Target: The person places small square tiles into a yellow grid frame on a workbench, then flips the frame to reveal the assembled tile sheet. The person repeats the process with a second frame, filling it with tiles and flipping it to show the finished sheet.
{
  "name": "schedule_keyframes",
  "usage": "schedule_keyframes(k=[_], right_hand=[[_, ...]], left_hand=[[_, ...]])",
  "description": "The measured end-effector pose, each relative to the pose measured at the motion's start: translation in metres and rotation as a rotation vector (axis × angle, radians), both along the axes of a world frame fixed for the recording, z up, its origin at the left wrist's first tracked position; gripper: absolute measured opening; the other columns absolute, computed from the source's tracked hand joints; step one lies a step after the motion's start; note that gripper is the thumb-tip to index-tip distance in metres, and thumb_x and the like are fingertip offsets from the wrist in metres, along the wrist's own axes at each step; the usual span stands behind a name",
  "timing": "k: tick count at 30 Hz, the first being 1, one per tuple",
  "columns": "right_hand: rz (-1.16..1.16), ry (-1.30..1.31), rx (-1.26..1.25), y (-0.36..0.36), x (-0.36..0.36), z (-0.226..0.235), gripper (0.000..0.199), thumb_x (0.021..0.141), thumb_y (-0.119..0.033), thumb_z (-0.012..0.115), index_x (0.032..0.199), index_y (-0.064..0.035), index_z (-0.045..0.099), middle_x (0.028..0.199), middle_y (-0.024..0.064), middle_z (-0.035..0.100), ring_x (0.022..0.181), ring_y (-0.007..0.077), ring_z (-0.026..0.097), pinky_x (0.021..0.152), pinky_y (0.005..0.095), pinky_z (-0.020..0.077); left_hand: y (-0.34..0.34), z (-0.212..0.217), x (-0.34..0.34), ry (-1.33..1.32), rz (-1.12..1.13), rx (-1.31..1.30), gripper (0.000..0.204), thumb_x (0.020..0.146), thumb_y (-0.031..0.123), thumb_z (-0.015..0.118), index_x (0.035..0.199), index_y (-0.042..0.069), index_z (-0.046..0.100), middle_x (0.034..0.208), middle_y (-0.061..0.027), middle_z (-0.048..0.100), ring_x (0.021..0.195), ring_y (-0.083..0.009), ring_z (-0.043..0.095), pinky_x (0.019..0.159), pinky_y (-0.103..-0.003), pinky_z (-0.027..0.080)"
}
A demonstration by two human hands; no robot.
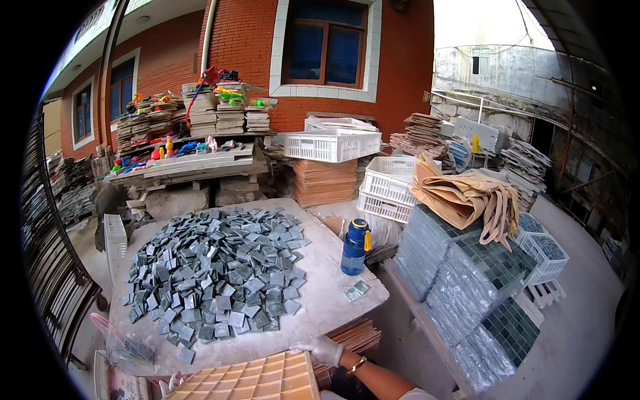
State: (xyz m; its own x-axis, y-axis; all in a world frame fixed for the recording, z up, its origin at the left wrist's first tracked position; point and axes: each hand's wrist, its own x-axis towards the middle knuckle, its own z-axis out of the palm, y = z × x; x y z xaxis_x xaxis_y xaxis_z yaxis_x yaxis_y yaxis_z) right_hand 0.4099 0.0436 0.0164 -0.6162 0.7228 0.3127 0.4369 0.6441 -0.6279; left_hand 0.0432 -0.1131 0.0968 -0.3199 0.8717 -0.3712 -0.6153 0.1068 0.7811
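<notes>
A tan grid tray, divided into square cells by raised ribs, is at the near edge of the table, partly cut off below. My right hand, in a white glove, grips its far right corner. At the tray's left edge, the gloved fingers of my left hand are closed on it; the rest of that hand is hidden. Beyond the tray, a large pile of small grey-green square stone tiles covers much of the pale tabletop. Two loose tiles lie apart at the right.
A blue water bottle stands on the table's right side. Right of the table are plastic-wrapped tile stacks with tan bags on top. White crates stand behind. A clear plastic bag lies at the near left corner.
</notes>
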Motion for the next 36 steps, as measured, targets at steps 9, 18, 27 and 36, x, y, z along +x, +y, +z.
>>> schedule_keyframes(k=[9, 18, 27, 36], right_hand=[[-0.091, -0.271, 0.517, 0.053, -0.017, -0.042, 0.031, 0.083, -0.010, 0.051, 0.107, -0.0204, 0.067, 0.116, 0.0013, 0.061, 0.123, 0.0266, 0.046, 0.106, 0.0407, 0.0340], [-0.201, -0.396, 0.483, 0.055, -0.023, -0.048, 0.023, 0.081, -0.015, 0.054, 0.097, -0.0203, 0.071, 0.121, 0.0039, 0.059, 0.126, 0.0266, 0.043, 0.104, 0.0407, 0.0326], [-0.242, -0.341, 0.389, 0.091, -0.053, -0.050, 0.020, 0.081, -0.018, 0.054, 0.091, -0.0163, 0.071, 0.118, 0.0050, 0.060, 0.124, 0.0272, 0.044, 0.104, 0.0401, 0.0337], [-0.380, -0.007, 0.427, 0.198, -0.053, -0.014, 0.049, 0.070, -0.030, 0.076, 0.112, -0.0075, 0.061, 0.121, 0.0135, 0.056, 0.118, 0.0311, 0.049, 0.099, 0.0406, 0.0401]], left_hand=[[-0.002, -0.071, -0.019, 0.039, -0.341, 0.117, 0.060, 0.078, 0.021, 0.062, 0.129, -0.004, 0.044, 0.118, -0.0122, 0.058, 0.102, -0.0225, 0.059, 0.087, -0.035, 0.050], [-0.003, -0.139, -0.011, 0.017, -0.245, 0.057, 0.050, 0.080, 0.021, 0.062, 0.122, -0.003, 0.050, 0.111, -0.0090, 0.062, 0.097, -0.0187, 0.060, 0.085, -0.033, 0.050], [0.027, -0.177, -0.021, 0.124, -0.090, -0.043, 0.021, 0.077, 0.011, 0.066, 0.093, 0.004, 0.053, 0.088, -0.0054, 0.063, 0.073, -0.0164, 0.060, 0.070, -0.031, 0.051], [0.106, -0.077, -0.044, 1.462, 0.182, -0.087, 0.032, 0.076, 0.015, 0.067, 0.102, 0.002, 0.053, 0.095, -0.0142, 0.063, 0.083, -0.0288, 0.061, 0.078, -0.035, 0.050]])
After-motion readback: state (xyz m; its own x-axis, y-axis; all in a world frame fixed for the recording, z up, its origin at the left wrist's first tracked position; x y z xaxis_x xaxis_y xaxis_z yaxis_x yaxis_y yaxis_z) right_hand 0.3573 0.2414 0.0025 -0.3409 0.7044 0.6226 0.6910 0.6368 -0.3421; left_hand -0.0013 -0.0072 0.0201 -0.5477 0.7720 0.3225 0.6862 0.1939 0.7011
